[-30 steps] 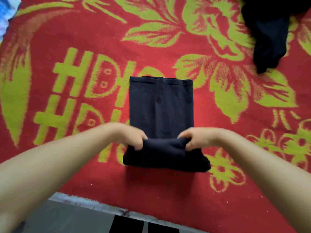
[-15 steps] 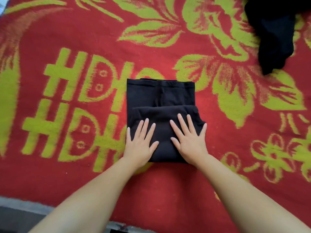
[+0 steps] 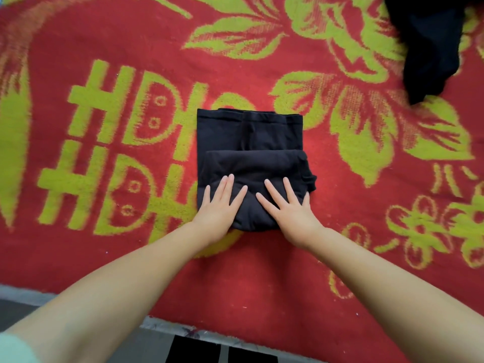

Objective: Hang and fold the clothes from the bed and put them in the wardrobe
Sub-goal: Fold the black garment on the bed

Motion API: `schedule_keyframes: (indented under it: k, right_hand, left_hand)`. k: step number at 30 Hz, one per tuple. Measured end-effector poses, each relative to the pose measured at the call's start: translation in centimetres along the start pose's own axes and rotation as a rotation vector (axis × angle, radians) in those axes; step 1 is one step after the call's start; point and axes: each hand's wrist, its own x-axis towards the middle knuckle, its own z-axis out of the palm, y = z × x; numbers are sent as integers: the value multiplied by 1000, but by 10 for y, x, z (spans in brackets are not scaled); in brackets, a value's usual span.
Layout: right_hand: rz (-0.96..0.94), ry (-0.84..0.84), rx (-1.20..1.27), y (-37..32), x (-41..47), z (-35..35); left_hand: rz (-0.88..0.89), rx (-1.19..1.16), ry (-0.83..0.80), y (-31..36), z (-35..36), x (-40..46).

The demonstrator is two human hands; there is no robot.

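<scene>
Currently left hand (image 3: 218, 205) and right hand (image 3: 289, 206), fingers spread, press flat the folded black garment (image 3: 248, 137) on the bed (image 3: 104, 258); next probably one more fold

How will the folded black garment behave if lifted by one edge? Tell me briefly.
The folded black garment would likely go floppy and unfold, since its layers lie loose under the flat left hand and right hand. It looks thin, so probably light.

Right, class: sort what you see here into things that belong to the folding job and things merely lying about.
Part of the job:
- folded black garment
- left hand, pressing it flat
- right hand, pressing it flat
- unfolded dark garment, top right

Just there:
- red and green bedspread
- floor beside the bed
</scene>
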Motion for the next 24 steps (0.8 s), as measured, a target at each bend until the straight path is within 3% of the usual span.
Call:
schedule_keyframes:
  k: [2,6,10,12,16,20,22,24]
  right_hand:
    - [-33,-121,45,-1,-11,-16]
    - [-161,-419,291,9,-31,-72]
    - [-182,-485,623,44,-21,-146]
    - [-76,-371,728,65,1,-170]
    - [199,220,484,82,61,-169]
    - [353,330,267,52,97,-129]
    - [316,426,185,28,105,-109]
    - [224,466,132,12,113,-90]
  left_hand:
    - [31,-39,-153,-1,-16,-12]
    - [107,-344,-564,-26,-77,-32]
    - [28,-734,-679,-59,-156,-19]
    - [-87,-750,-557,-76,-183,8]
    - [-262,-562,-122,-97,-185,66]
    - [-450,-355,142,-83,-135,98]
    - [-363,-232,381,-62,-108,99]
    - [-253,-168,480,-42,-79,100]
